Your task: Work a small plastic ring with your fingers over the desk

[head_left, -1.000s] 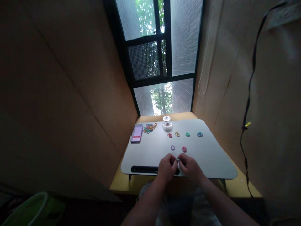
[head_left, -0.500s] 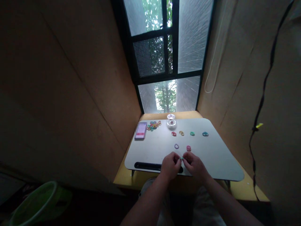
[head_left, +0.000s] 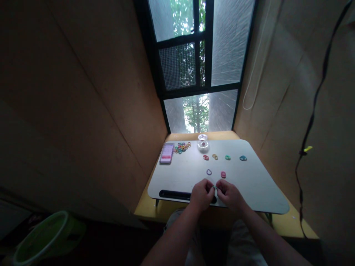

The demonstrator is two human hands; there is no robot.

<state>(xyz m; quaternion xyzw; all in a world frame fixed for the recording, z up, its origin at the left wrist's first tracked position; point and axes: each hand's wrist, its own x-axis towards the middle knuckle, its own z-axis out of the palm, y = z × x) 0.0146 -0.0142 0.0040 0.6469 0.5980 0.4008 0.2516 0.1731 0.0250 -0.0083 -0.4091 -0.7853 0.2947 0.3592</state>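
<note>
My left hand (head_left: 202, 193) and my right hand (head_left: 230, 194) meet over the near edge of the white table (head_left: 177, 177). Both pinch a small greenish hair tie (head_left: 215, 187) between thumbs and fingertips; most of it is hidden by the fingers. Just beyond them lie a purple hair tie (head_left: 209, 172) and some pink hair ties (head_left: 223, 174). Farther back, in a row, are little groups of red (head_left: 205, 157), yellow (head_left: 215, 156), green (head_left: 227, 157) and blue hair ties (head_left: 243, 158).
A mixed heap of hair ties (head_left: 183, 147) lies at the back left, beside a phone (head_left: 166, 153). A clear round container (head_left: 203, 147) stands at the back, its lid (head_left: 202, 137) behind it. A black slot (head_left: 174, 195) runs along the front edge. A green basket (head_left: 41, 236) is at lower left.
The greenish hair tie between my fingertips has shifted slightly and shows less straight than before. My hands stay in nearly the same place; the view has moved a little.
</note>
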